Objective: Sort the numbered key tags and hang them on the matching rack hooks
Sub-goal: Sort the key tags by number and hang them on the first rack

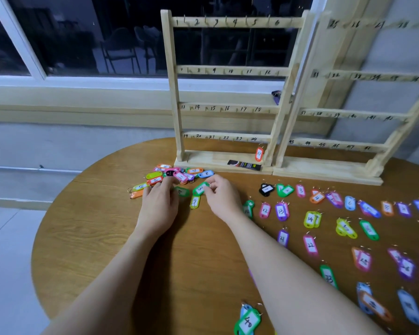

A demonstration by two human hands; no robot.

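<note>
A jumbled heap of coloured key tags lies before two upright wooden racks, while sorted tags lie flat in rows to the right.

Counter: wood-grain surface, brown, smooth, low sheen. Racks: pale unfinished wood, matt, with numbers handwritten in dark ink and thin metal hooks. Key tags: glossy coloured plastic, partly translucent, each with a white paper insert and a thin metal ring. Green tag: same glossy plastic. Window frame: white, smooth. Window glass: dark, reflective.
</note>
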